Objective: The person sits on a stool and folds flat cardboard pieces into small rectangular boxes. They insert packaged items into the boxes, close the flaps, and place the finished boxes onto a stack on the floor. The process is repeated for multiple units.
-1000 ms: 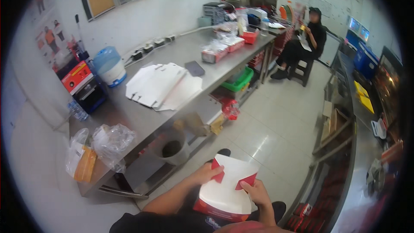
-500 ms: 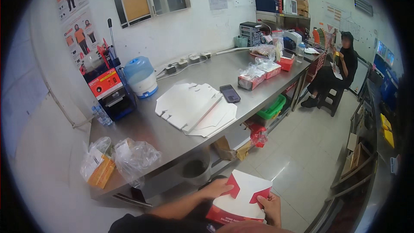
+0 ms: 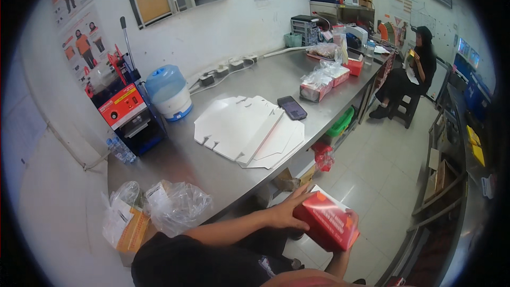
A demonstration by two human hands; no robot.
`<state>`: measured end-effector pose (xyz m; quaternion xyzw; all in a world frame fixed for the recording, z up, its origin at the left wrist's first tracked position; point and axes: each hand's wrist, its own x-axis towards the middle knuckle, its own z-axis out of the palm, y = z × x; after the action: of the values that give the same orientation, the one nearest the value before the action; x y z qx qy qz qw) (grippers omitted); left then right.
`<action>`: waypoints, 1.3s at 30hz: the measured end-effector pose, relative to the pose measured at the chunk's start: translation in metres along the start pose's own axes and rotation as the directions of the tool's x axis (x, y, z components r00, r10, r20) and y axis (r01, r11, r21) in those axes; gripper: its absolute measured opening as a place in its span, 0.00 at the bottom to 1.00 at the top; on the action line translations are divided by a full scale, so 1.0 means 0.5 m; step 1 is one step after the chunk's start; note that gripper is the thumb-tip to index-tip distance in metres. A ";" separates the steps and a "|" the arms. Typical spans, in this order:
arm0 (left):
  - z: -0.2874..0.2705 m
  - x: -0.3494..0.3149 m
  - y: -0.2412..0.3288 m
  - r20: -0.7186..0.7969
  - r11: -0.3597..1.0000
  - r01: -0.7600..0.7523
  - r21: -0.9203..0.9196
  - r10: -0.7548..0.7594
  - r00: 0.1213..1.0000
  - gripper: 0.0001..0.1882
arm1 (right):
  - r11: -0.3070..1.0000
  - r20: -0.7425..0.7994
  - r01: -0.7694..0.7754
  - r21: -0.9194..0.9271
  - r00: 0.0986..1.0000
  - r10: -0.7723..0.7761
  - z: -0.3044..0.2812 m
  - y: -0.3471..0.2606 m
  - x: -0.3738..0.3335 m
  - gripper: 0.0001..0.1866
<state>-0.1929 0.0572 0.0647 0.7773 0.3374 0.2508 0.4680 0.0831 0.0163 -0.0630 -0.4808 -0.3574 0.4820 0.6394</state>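
Observation:
A red cardboard box (image 3: 330,222) with a white edge at its far top is held above the floor, tilted in front of me. My left hand (image 3: 289,211) is closed on its left side, fingers along the top edge and thumb on the printed face. My right hand (image 3: 341,261) grips the box from below and the right; most of its fingers are hidden behind it. On the steel table (image 3: 170,175) beyond lies a stack of flat white cardboard blanks (image 3: 234,130), with a dark phone (image 3: 292,108) at its far right corner.
Plastic bags (image 3: 178,204) and a yellow-orange carton (image 3: 133,231) sit at the table's near left. A red and blue sealing machine (image 3: 127,109) and a water dispenser (image 3: 169,93) stand behind. Red-white boxes (image 3: 321,82) lie farther right. A person (image 3: 417,72) sits on a black stool.
The box has been raised and turned; its red printed side now faces up, where white and red flaps showed before. My left hand moved right and up; my right hand is now lower, under it.

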 end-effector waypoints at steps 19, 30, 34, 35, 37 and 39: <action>-0.025 0.015 -0.031 0.014 0.796 0.152 -0.586 -0.177 0.984 0.32 | 0.991 -0.312 0.051 0.124 0.950 -0.010 0.157 -0.179 -0.115 0.26; -0.051 0.018 -0.021 -0.112 0.835 0.108 -0.540 -0.198 0.974 0.29 | 0.985 -0.148 0.172 -0.026 0.974 -0.174 0.182 -0.170 -0.126 0.27; -0.040 0.021 -0.049 -0.215 0.877 0.073 -0.474 -0.195 0.957 0.31 | 0.971 -0.103 0.231 0.069 0.969 -0.223 0.209 -0.176 -0.115 0.29; -0.040 0.020 -0.053 -0.236 0.889 0.070 -0.453 -0.195 0.952 0.32 | 0.967 -0.089 0.226 0.116 0.972 -0.217 0.211 -0.177 -0.113 0.30; -0.044 0.020 -0.058 -0.268 0.929 0.073 -0.362 -0.179 0.946 0.34 | 0.965 -0.068 0.212 0.154 0.977 -0.204 0.219 -0.182 -0.108 0.31; -0.050 0.022 -0.056 -0.288 0.973 0.083 -0.217 -0.145 0.946 0.38 | 0.971 -0.053 0.193 0.139 0.981 -0.187 0.228 -0.189 -0.103 0.32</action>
<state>-0.2116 0.0889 0.0515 0.6573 0.4224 0.3720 0.5011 -0.0105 -0.0094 0.0604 -0.4068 -0.3534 0.4333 0.7224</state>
